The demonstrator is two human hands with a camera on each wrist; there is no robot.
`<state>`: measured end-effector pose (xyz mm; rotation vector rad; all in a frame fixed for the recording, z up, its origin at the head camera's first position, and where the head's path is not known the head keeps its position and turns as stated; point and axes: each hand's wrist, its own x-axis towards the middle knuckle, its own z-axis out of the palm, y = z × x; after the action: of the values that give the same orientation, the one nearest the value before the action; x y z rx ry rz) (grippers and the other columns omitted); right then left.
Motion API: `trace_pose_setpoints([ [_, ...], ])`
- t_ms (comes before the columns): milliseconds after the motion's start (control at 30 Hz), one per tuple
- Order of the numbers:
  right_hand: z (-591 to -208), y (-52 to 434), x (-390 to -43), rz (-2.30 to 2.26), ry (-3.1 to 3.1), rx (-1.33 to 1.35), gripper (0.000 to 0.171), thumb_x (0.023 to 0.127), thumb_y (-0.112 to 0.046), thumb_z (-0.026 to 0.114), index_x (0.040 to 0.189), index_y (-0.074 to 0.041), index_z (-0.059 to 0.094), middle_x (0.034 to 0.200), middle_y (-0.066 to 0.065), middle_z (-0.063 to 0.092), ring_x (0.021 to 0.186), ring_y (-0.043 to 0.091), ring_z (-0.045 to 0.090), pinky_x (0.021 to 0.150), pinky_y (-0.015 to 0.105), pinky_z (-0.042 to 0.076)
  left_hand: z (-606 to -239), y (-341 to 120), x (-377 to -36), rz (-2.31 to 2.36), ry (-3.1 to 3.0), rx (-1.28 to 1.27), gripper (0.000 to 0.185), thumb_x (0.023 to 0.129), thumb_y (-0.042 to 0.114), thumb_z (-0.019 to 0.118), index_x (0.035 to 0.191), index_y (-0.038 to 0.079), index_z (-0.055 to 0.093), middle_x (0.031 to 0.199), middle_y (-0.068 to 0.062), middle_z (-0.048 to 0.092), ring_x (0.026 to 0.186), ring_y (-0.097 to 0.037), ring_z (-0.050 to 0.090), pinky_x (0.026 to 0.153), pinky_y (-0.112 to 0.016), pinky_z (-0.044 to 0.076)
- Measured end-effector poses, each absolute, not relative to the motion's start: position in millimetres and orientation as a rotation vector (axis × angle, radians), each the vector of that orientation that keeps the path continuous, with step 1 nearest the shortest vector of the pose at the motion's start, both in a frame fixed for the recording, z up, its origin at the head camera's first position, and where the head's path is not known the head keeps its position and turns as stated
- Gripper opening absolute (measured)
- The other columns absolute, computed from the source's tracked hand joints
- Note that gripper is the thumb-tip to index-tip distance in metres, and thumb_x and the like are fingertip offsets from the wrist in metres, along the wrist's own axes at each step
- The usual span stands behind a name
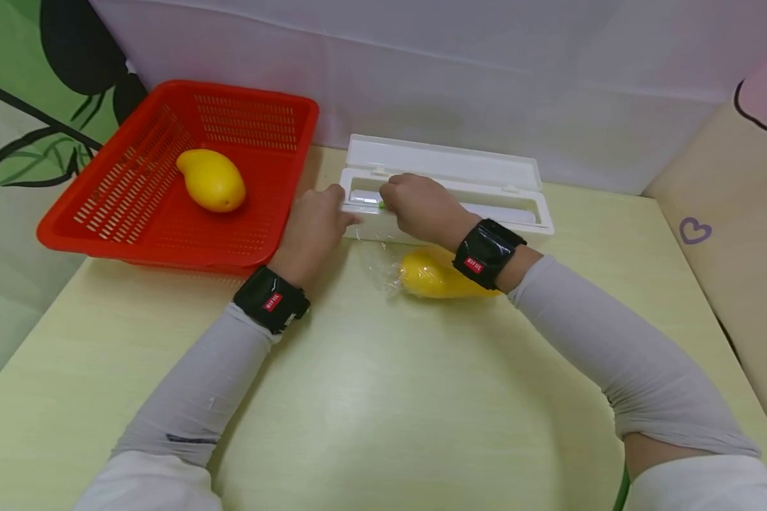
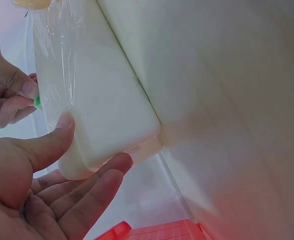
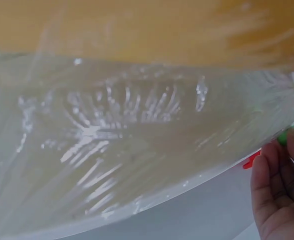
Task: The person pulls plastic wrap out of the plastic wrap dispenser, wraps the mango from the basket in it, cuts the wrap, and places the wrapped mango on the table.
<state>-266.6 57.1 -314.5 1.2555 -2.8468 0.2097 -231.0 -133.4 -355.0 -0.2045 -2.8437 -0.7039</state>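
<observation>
Right grip (image 1: 424, 208) pinching a green tab (image 1: 381, 204), left grip (image 1: 313, 226) clasping one end of the white box (image 1: 383, 226), seemingly to steady it; yellow fruit (image 1: 425, 274) under clear film (image 1: 384, 267), just nearside of the right grip; red basket (image 1: 179, 86) left of the left grip.

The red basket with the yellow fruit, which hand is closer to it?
Left. The left hand is just beside the red basket, at the basket-side end of the white box; the right hand is farther off, at the box's opening.

Open-lidded white film dispenser (image 1: 463, 166)
</observation>
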Motion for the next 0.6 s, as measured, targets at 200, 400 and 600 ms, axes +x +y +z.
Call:
trace_pose_setpoints([
  [200,-315,62,-266,0.244,-2.832,1.248,0.008,0.096,-0.001,0.059,0.097,-0.001,0.067,0.088,0.009,0.063,0.079,0.024,0.053,0.076,0.033,0.05,-355,-134,-231,-0.689,-2.853,-0.205,0.038,0.086,0.029,0.079,0.103,-0.002,0.064,0.081,-0.019,0.067,0.076,-0.035,0.064,0.065,-0.041,0.048],
  [400,-316,68,-264,0.263,-2.839,1.228,0.006,0.097,-0.003,0.06,0.096,-0.002,0.066,0.09,0.008,0.063,0.08,0.024,0.053,0.077,0.033,0.051,-354,-134,-230,-0.697,-2.861,-0.205,0.038,0.086,0.028,0.079,0.104,-0.002,0.063,0.082,-0.019,0.067,0.076,-0.034,0.063,0.065,-0.04,0.048],
  [600,-315,71,-263,0.273,-2.835,1.218,0.006,0.097,-0.005,0.06,0.095,-0.003,0.065,0.09,0.007,0.063,0.079,0.023,0.053,0.075,0.033,0.05,-352,-133,-229,-0.689,-2.881,-0.19,0.039,0.087,0.028,0.078,0.107,-0.002,0.063,0.084,-0.018,0.067,0.076,-0.033,0.063,0.065,-0.039,0.048],
])
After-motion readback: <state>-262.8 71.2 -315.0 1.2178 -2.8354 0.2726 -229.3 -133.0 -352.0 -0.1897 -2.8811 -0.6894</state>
